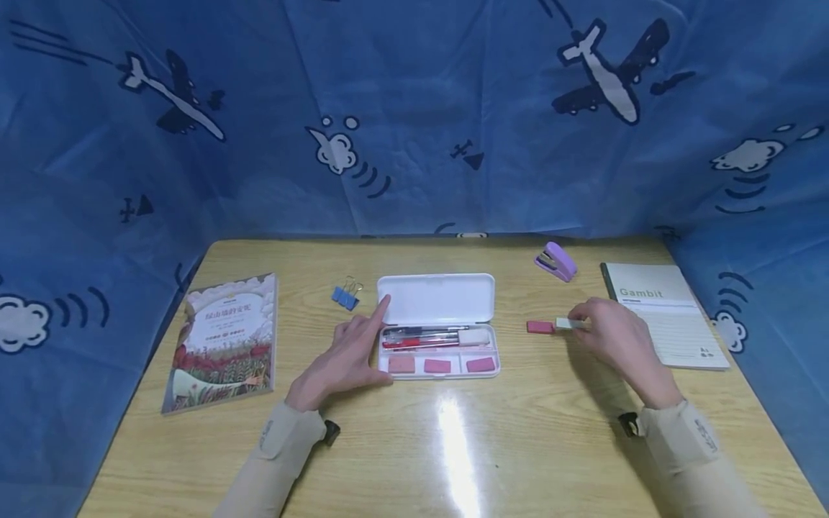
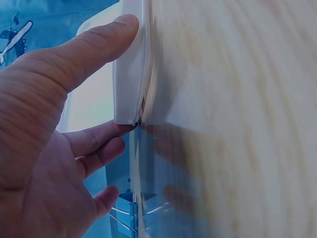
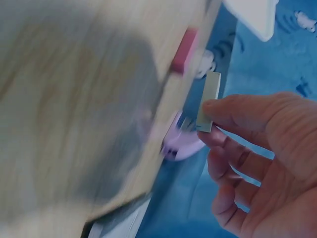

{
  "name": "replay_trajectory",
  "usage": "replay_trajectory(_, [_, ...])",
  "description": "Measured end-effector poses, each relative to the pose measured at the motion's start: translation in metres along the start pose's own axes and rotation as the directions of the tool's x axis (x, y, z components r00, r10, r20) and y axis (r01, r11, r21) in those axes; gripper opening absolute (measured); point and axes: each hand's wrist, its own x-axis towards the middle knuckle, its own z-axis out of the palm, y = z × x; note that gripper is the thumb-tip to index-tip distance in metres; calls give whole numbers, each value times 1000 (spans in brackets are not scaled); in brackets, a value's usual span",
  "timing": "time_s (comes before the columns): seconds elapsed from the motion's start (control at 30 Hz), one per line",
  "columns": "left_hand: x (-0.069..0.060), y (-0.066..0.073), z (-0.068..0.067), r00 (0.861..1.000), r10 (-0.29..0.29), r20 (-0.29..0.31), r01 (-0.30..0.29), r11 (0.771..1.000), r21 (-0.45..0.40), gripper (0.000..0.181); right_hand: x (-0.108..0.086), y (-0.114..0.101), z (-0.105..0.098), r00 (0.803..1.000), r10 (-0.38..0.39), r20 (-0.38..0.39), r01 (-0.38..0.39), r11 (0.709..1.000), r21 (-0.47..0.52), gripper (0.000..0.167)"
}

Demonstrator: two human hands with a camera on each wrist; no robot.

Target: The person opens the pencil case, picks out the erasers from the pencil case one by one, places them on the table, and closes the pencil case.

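A white plastic pencil case (image 1: 436, 278) lies with its lid raised back. Inside are several pens (image 1: 421, 341), a white eraser (image 1: 474, 337) and three pink erasers (image 1: 437, 366) in the front compartments. My left hand (image 1: 343, 357) rests at the case's left side, fingers spread; in the left wrist view its thumb (image 2: 101, 40) lies against the case wall. To the right, my right hand (image 1: 612, 331) pinches a pale green block-shaped eraser (image 3: 209, 96) between thumb and fingers, just above the table. Left of it, a pink eraser (image 1: 540, 326) lies on the table.
Blue binder clips (image 1: 346, 296) lie behind my left hand. A purple stapler (image 1: 557, 262) is at the back right, with a Gambit notebook (image 1: 667, 316) beyond my right hand. An illustrated book (image 1: 223, 342) lies at the left. Blue cloth (image 1: 414, 187) hangs around the table.
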Motion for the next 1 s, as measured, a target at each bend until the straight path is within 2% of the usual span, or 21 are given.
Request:
replay_trajectory(0.17, [-1,-1,0,1000,-4,-2,4,1000,-2,141,-5,21,-3,998,47,32,-45,998,-35,20])
replay_trajectory(0.4, [-2,-1,0,1000,-2,-3,2,1000,2,141,-4,34,1,993,94,73,-90,994,-57,19])
replay_trajectory(1.0, [1,-1,-1,1000,-2,0,2,1000,17,140,1,43,9,989,103,102,-100,994,-40,19])
